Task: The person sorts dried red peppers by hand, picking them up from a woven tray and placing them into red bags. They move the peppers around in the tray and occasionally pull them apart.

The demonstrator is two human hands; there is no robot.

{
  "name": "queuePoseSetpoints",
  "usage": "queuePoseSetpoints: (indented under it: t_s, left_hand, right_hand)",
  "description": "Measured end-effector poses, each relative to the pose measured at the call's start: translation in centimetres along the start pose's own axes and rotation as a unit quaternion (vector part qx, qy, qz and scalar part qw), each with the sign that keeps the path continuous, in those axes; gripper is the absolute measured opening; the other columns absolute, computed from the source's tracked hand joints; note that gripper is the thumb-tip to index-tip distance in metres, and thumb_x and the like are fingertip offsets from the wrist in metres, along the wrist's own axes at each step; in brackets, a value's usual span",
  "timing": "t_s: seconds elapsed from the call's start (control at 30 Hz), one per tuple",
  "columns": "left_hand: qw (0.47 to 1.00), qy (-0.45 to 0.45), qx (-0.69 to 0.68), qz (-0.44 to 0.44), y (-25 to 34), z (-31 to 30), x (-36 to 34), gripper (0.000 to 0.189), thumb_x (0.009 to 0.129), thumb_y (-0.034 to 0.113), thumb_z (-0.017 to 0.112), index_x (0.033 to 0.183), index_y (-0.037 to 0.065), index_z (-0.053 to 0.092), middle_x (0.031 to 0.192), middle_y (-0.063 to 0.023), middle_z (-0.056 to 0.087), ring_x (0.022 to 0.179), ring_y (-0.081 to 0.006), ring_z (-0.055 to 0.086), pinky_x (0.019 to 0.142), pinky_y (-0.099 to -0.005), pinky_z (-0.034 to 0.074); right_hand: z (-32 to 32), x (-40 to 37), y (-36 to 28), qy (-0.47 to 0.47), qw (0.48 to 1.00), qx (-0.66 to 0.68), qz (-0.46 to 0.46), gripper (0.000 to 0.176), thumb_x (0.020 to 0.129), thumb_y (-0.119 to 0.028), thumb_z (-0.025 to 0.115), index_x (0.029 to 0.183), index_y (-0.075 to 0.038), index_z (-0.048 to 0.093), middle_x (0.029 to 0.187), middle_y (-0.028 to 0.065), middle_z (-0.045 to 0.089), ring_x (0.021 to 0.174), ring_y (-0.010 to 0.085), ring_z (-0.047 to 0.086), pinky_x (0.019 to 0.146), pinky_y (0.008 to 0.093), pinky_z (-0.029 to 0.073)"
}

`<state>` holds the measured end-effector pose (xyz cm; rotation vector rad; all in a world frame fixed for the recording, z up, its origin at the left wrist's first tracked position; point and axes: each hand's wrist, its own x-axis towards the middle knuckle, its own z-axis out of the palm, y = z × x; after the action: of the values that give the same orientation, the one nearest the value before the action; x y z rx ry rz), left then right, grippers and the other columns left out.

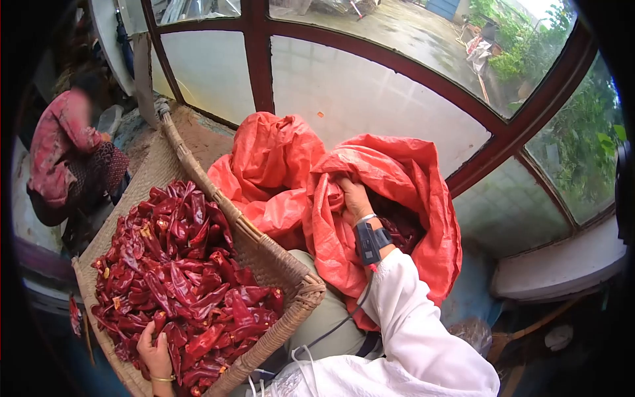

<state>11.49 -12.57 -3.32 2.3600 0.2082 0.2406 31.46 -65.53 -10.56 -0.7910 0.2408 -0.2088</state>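
My left hand (156,357) is low in a heap of dried red chili peppers (178,271), its thumb and fingers closed about a dark red chili pepper (159,322). The heap lies in a large woven bamboo basket (254,248). At the mouth of a red woven plastic sack (390,159), my right hand (355,197) grips the folded left rim; its fingertips are partly hidden by the fold. Inside that sack, more red chili peppers (400,221) show beside my wrist, which wears a black device (370,242).
Another red sack (271,155) stands behind the basket, against the framed glass panels (370,86). A person in a red patterned top (59,142) sits low at the far left. My knee (301,317) lies between basket and sack, with a thin cable (344,323) across it.
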Motion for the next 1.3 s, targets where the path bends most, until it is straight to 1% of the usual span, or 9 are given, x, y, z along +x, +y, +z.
queuePoseSetpoints:
  t_s: [0.2, 0.47, 0.53, 0.67, 0.83, 1.03, 1.13, 1.2, 1.3]
  left_hand:
    - [0.999, 0.002, 0.020, 0.034, 1.6, 0.1, 0.1, 0.031, 0.075, -0.003, 0.061, 0.106, -0.005, 0.059, 0.102, -0.0136, 0.063, 0.093, -0.0214, 0.060, 0.084, -0.0310, 0.046]
    - [0.997, -0.008, 0.007, 0.073, 1.1, -0.1, 0.4, 0.033, 0.073, -0.001, 0.064, 0.105, -0.004, 0.060, 0.099, -0.0150, 0.064, 0.090, -0.0242, 0.062, 0.082, -0.0320, 0.047]
    - [0.997, -0.010, -0.009, 0.077, 0.5, 0.2, 0.5, 0.033, 0.072, -0.001, 0.064, 0.105, -0.004, 0.061, 0.098, -0.0152, 0.064, 0.090, -0.0244, 0.062, 0.081, -0.0318, 0.048]
    - [0.998, -0.022, -0.058, 0.029, 0.4, 0.3, 0.6, 0.032, 0.074, -0.002, 0.063, 0.105, -0.004, 0.061, 0.097, -0.0128, 0.065, 0.084, -0.0183, 0.062, 0.076, -0.0288, 0.049]
    - [0.995, -0.025, -0.080, 0.046, 1.2, 0.5, 0.6, 0.030, 0.075, -0.005, 0.061, 0.105, -0.003, 0.061, 0.092, -0.0077, 0.064, 0.078, -0.0131, 0.062, 0.071, -0.0264, 0.050]
    - [0.991, 0.020, 0.026, 0.131, 2.6, -0.1, 0.5, 0.029, 0.074, 0.010, 0.067, 0.101, 0.000, 0.063, 0.090, -0.0173, 0.065, 0.080, -0.0285, 0.065, 0.073, -0.0342, 0.051]
    - [0.996, 0.005, 0.017, 0.091, 3.1, -0.2, 0.5, 0.028, 0.074, 0.013, 0.068, 0.099, 0.003, 0.064, 0.090, -0.0163, 0.065, 0.082, -0.0306, 0.064, 0.072, -0.0354, 0.051]
    - [0.995, 0.005, 0.009, 0.104, 3.0, -0.1, 0.5, 0.026, 0.074, 0.012, 0.067, 0.098, 0.004, 0.064, 0.089, -0.0149, 0.065, 0.081, -0.0301, 0.064, 0.071, -0.0358, 0.051]
    - [0.995, 0.021, 0.009, 0.101, 3.4, -0.1, 0.6, 0.023, 0.075, 0.011, 0.066, 0.096, 0.004, 0.063, 0.087, -0.0154, 0.065, 0.079, -0.0306, 0.064, 0.070, -0.0365, 0.051]
  right_hand:
    - [-5.4, -6.3, -7.4, 0.138, 0.937, -0.298, 0.122, 0.089, 0.080, -0.069, 0.043, 0.139, -0.004, 0.031, 0.142, 0.0132, 0.034, 0.128, 0.0332, 0.034, 0.103, 0.0513, 0.024]
    - [-14.7, -7.0, -11.0, 0.357, 0.742, -0.514, -0.242, 0.074, 0.086, -0.035, 0.057, 0.141, 0.000, 0.023, 0.142, 0.0228, 0.031, 0.131, 0.0317, 0.032, 0.107, 0.0351, 0.026]
    - [-12.0, -8.7, -8.8, 0.290, 0.716, -0.614, -0.161, 0.062, 0.083, -0.033, 0.061, 0.131, 0.002, 0.041, 0.127, 0.0214, 0.050, 0.116, 0.0299, 0.050, 0.098, 0.0356, 0.038]
    - [-7.0, -12.6, -1.2, -0.152, 0.896, -0.396, 0.132, 0.038, 0.083, -0.022, 0.064, 0.112, 0.002, 0.059, 0.105, 0.0087, 0.064, 0.096, 0.0156, 0.057, 0.086, 0.0302, 0.045]
    - [-5.7, -14.4, 1.6, -0.199, 0.738, -0.597, 0.245, 0.033, 0.084, -0.018, 0.063, 0.112, -0.001, 0.060, 0.107, 0.0053, 0.064, 0.094, 0.0140, 0.056, 0.086, 0.0298, 0.044]
    - [0.6, -12.7, -6.2, 0.012, 0.601, -0.791, -0.118, 0.024, 0.079, -0.025, 0.055, 0.078, -0.004, 0.068, 0.075, 0.0204, 0.061, 0.072, 0.0354, 0.062, 0.064, 0.0442, 0.048]
    - [6.8, -12.6, -8.2, -0.051, 0.820, -0.547, -0.161, 0.015, 0.086, -0.010, 0.055, 0.080, 0.000, 0.065, 0.063, 0.0038, 0.061, 0.056, 0.0123, 0.058, 0.053, 0.0263, 0.046]
    - [14.4, -15.4, -7.8, -0.136, 0.864, -0.471, -0.116, 0.012, 0.086, -0.003, 0.053, 0.087, 0.001, 0.065, 0.069, -0.0034, 0.058, 0.063, 0.0029, 0.053, 0.056, 0.0191, 0.044]
    - [21.7, -17.9, -3.7, -0.383, 0.709, -0.563, -0.187, 0.016, 0.081, -0.007, 0.063, 0.095, 0.001, 0.064, 0.074, 0.0100, 0.064, 0.064, 0.0179, 0.061, 0.061, 0.0297, 0.048]
